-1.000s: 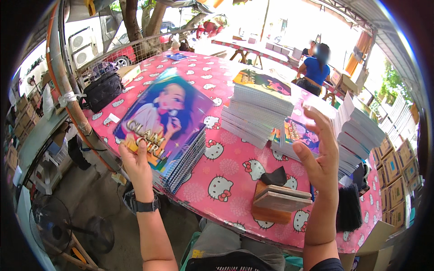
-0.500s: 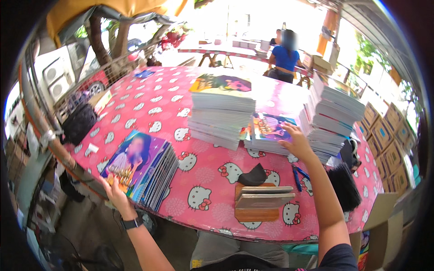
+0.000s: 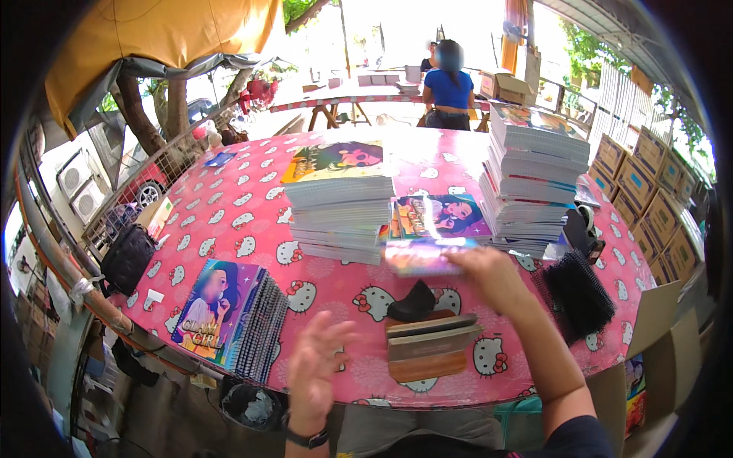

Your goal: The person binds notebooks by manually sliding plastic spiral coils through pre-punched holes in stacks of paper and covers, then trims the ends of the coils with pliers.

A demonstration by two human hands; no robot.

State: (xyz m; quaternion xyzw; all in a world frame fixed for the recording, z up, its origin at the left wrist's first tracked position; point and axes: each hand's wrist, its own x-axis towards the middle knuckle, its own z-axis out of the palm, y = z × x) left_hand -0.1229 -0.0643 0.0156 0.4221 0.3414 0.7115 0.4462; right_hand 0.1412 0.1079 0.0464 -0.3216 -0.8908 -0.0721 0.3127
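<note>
My right hand [image 3: 496,281] grips the right edge of a colourful booklet [image 3: 426,259], blurred by motion, just in front of a low pile of booklets with a purple illustrated cover [image 3: 443,214]. Nearer to me, my left hand [image 3: 311,370] hangs over the table's front edge, fingers spread and holding nothing. To its left lies a fanned stack of spiral-bound notebooks [image 3: 221,309]. A wooden stand with upright slats [image 3: 431,347] and a black curved piece [image 3: 414,300] sit between my hands.
A tall booklet stack [image 3: 336,214] stands centre, a taller one [image 3: 534,172] to the right. Black binding coils [image 3: 579,298] lie beside my right forearm. The pink patterned table [image 3: 343,298] carries a black bag [image 3: 131,259] at left. Cardboard boxes [image 3: 649,198] and a person in blue [image 3: 449,90] are beyond.
My left hand has left the notebook stack and moved right, toward the table's front middle. My right hand has drawn a booklet toward me from the low pile. The view has shifted.
</note>
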